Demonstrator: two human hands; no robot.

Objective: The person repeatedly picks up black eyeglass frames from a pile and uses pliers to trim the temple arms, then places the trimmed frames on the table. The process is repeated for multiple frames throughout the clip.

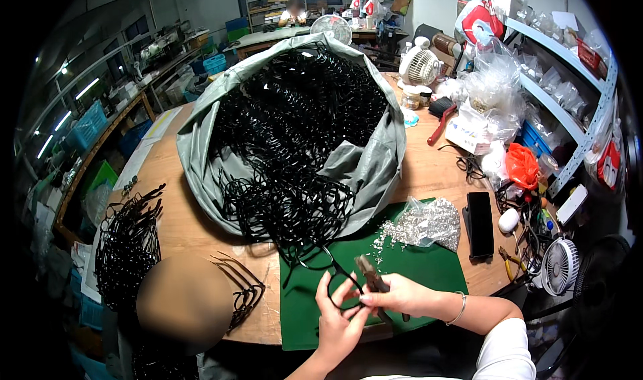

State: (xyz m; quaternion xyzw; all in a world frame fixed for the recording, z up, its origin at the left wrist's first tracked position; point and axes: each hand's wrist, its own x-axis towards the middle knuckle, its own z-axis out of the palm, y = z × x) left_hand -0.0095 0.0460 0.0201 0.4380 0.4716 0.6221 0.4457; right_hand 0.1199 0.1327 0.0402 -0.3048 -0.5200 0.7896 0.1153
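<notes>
My left hand (340,321) is closed on a black eyeglass frame (340,267), with a rim ringed by its fingers over the green mat (305,326). My right hand (400,295) grips a pair of worn metal pliers (370,273), and its thumb is close to the frame's rim. The plier jaws point up and away from me, beside the frame. Just beyond, a large grey cloth sack (201,179) stands rolled open, heaped with black eyeglass frames (295,112) that spill over its near edge. Small silvery pieces (429,223) lie in and around a clear plastic bag on the mat.
More black frames are stacked at the left (127,252). A blurred round patch (184,299) hides the near left table. At right are a black phone-like object (478,226), yellow-handled pliers (514,265), a small white fan (560,265) and shelving (562,112). A person (293,15) sits far back.
</notes>
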